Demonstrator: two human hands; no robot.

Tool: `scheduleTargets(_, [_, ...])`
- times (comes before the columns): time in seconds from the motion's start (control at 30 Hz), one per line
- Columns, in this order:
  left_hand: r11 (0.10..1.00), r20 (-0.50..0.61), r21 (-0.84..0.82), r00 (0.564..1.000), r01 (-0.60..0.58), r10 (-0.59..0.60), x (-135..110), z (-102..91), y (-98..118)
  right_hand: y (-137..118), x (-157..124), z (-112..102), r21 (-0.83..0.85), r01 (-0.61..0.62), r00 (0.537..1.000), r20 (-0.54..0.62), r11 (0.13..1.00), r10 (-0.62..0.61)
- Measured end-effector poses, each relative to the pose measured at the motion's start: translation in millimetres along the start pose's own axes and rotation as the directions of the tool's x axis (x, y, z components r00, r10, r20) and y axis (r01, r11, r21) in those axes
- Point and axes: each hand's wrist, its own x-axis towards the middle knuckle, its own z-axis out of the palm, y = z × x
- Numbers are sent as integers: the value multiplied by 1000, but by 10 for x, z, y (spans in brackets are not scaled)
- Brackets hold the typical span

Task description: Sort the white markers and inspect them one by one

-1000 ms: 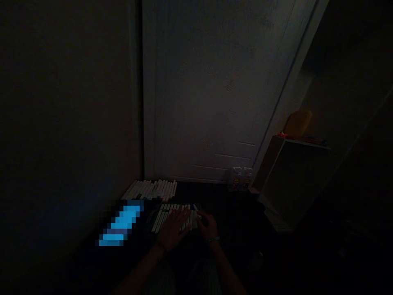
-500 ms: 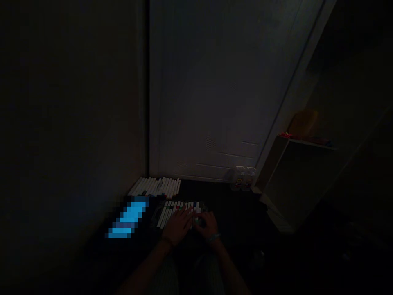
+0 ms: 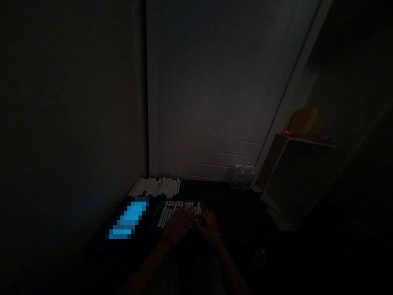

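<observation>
The room is very dark. My left hand lies flat, fingers spread, on a near row of white markers laid side by side on the dark floor. My right hand is right beside it at the row's right end, fingers curled over the markers there; what they hold is too dim to make out. A second row of white markers lies farther back against the door.
A glowing blue screen lies on the floor left of the markers. A pale door stands ahead, with two small bottles at its foot. A white shelf unit is on the right, a wall on the left.
My two hands have drawn closer together over the right end of the near marker row. The view has shifted slightly.
</observation>
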Motion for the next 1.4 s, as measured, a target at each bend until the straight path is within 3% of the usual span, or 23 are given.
scheduleTargets(1.03, [1000,-16,-22,1000,20,-21,-18,-16,31,2,-5,-23,-13,-30,998,-54,999,29])
scheduleTargets(1.23, [1000,11,-15,1000,9,-9,-13,-32,24,33,42,28,-140,-195,965,-206,971,164])
scheduleTargets(1.4, [1000,5,-1,1000,5,-5,-16,-15,18,58,42,89,-179,-196,967,-200,964,159])
